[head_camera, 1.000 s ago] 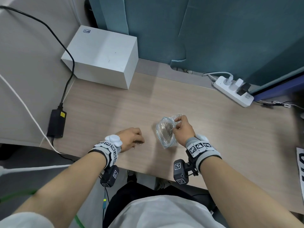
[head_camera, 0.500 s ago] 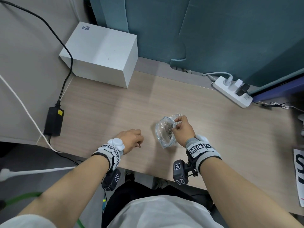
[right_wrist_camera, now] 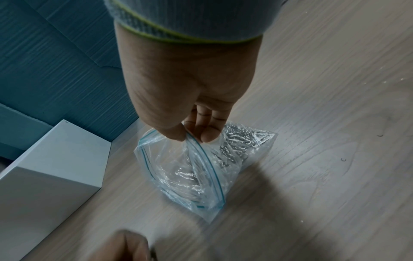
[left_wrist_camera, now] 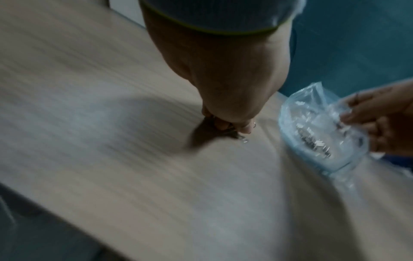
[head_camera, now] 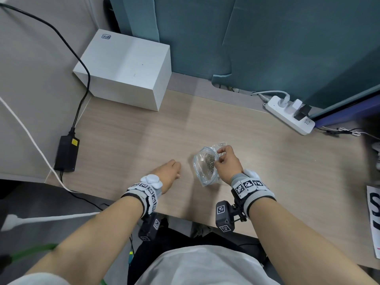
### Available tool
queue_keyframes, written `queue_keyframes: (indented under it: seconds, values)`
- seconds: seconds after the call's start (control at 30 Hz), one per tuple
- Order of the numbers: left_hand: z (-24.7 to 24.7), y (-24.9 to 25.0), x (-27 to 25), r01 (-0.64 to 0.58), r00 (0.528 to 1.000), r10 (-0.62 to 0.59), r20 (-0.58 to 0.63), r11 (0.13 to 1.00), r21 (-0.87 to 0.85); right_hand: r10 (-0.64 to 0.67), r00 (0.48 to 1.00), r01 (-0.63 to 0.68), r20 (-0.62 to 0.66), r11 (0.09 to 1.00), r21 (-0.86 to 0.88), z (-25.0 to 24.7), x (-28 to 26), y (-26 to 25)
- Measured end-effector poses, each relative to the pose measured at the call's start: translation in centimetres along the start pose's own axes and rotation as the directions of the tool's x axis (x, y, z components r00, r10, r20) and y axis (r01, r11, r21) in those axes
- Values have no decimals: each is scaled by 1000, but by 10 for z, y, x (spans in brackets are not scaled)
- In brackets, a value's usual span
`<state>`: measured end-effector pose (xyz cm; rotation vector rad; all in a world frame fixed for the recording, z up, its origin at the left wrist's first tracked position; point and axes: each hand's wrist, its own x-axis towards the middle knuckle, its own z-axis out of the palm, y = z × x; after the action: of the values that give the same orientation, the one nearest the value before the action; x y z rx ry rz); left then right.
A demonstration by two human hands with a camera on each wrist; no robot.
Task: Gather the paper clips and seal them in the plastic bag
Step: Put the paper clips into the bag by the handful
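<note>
A clear zip plastic bag (head_camera: 205, 169) stands on the wooden desk (head_camera: 127, 145), its mouth held wide. My right hand (head_camera: 221, 155) pinches the bag's rim (right_wrist_camera: 190, 139) between thumb and fingers. Many silver paper clips (right_wrist_camera: 236, 146) lie heaped inside the bag. My left hand (head_camera: 177, 171) hovers just left of the bag with its fingers curled. In the blurred left wrist view my left hand (left_wrist_camera: 228, 127) pinches a small bunch of paper clips (left_wrist_camera: 242, 139), one poking out below the fingertips. The bag (left_wrist_camera: 319, 137) sits a short way to their right.
A white box (head_camera: 127, 70) stands at the back left against the teal partition (head_camera: 267, 48). A power strip (head_camera: 287, 114) lies at the back right. A black adapter (head_camera: 66, 153) and cables hang off the left side. A printed sheet (head_camera: 373, 219) lies at the right edge.
My left hand has drawn its fingers together on the loose clips and moved right and forward toward the bag. My right hand keeps its hold on the bag's rim.
</note>
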<state>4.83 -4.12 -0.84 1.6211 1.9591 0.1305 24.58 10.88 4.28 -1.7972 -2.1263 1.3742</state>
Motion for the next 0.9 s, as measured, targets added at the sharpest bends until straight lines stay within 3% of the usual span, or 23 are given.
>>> queue_keyframes:
  seconds: [0.1, 0.27, 0.33, 0.43, 0.57, 0.73, 0.9]
  values:
    - [-6, 35, 17, -32, 990, -3, -138, 967, -253, 6, 1000, -6, -6, 1000, -6, 1, -1, 1]
    - [-17, 70, 31, -103, 985, 33, -167, 895, -433, -10, 1000, 10, -12, 1000, -15, 1, -3, 0]
    - [-20, 52, 25, -77, 981, -4, -196, 911, -405, -2, 1000, 2, -7, 1000, -7, 0, -2, 0]
    - [-20, 5, 4, 87, 963, -166, -212, 937, -338, 2, 1000, -2, -5, 1000, 1, -2, -1, 2]
    - [-9, -33, -26, 208, 950, -266, -163, 930, -303, 3, 1000, -4, 11, 1000, 21, 1, 0, -1]
    - [5, -19, -30, 205, 959, -240, -150, 956, -212, -6, 1000, 6, 26, 1000, 13, 6, -2, -6]
    - [4, 10, -16, 277, 938, -294, -182, 954, -113, -9, 1000, 9, 25, 1000, -5, 5, -3, -6]
